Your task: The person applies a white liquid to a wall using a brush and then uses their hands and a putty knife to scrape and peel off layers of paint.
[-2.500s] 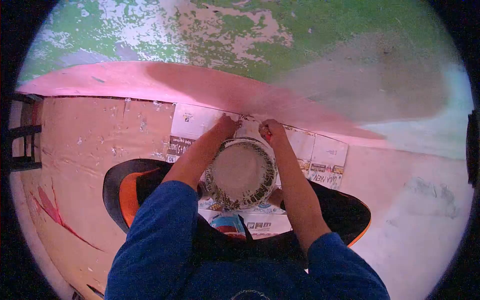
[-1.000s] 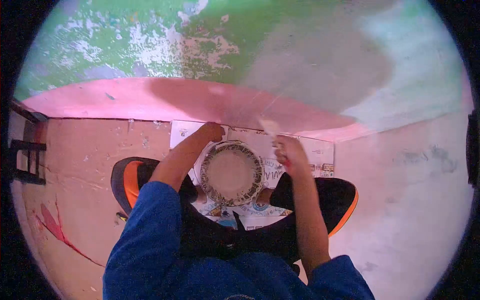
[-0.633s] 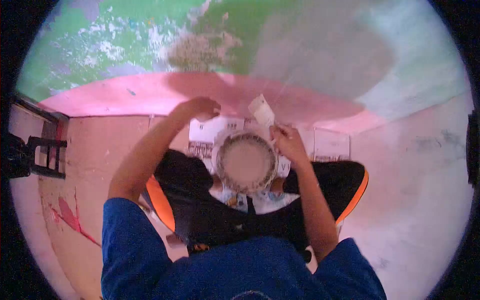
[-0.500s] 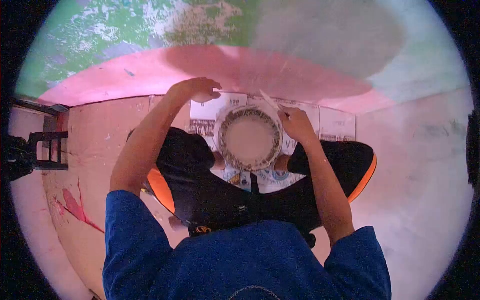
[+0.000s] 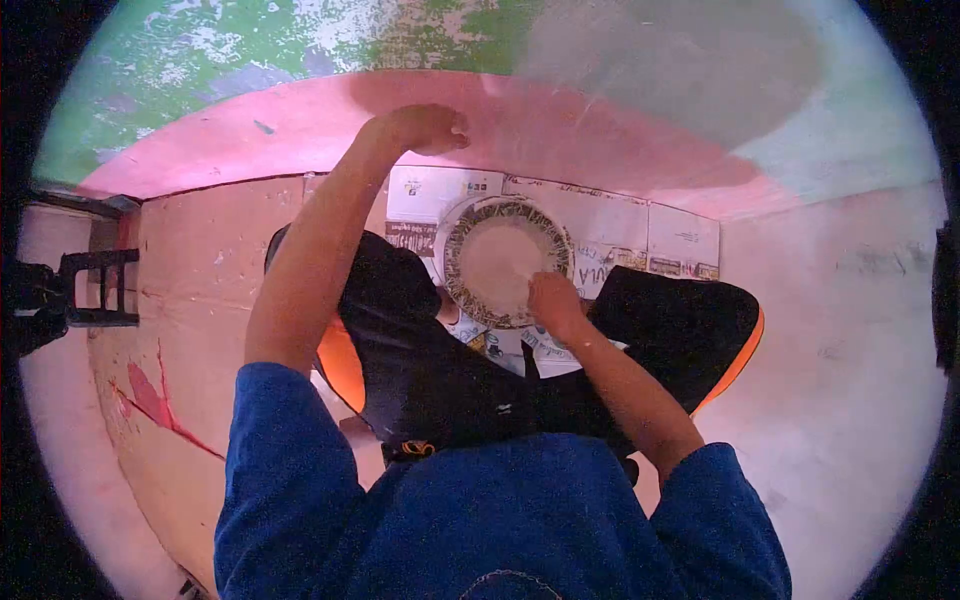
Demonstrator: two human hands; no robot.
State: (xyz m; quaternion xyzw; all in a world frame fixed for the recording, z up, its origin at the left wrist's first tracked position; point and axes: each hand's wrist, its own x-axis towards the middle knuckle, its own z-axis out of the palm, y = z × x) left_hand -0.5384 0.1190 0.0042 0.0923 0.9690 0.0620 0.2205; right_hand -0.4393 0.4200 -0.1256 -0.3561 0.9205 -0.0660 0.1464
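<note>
Fingers (image 5: 461, 133) of the left hand (image 5: 428, 130) are curled, raised in front of the pink curved band (image 5: 300, 115) low on the wall; whether they pinch anything, I cannot tell. The right hand (image 5: 555, 304) has its fingers bent inward over the near right part of a round, pale tub (image 5: 441, 262) with a dark-streaked inner wall. Anything it may be gripping is hidden, so its hold cannot be told either. Smooth, greyish-beige paste (image 5: 497, 262) shows inside the tub, which stands between the person's legs, well apart from the left hand.

Around the tub lie white cardboard sheets with printed lettering (image 5: 600, 215), reaching close to the foot of the wall. Bent knees in black trousers with orange side panels (image 5: 675, 320) spread to either side, and a blue short-sleeved shirt (image 5: 480, 500) fills the near middle, a thin chain-like line (image 5: 508, 574) curving across its lower part.

Beyond the hands, the green painted wall (image 5: 265, 45) is broken by pale, flaky patches (rather like an old map), with a broad greyish area (image 5: 670, 70) towards the right. On the left, brown sheet-like floor covering (image 5: 215, 260) carries a red, branching stain (image 5: 150, 400), and a black slatted piece of furniture (image 5: 103, 290) stands near the edge of the view.
</note>
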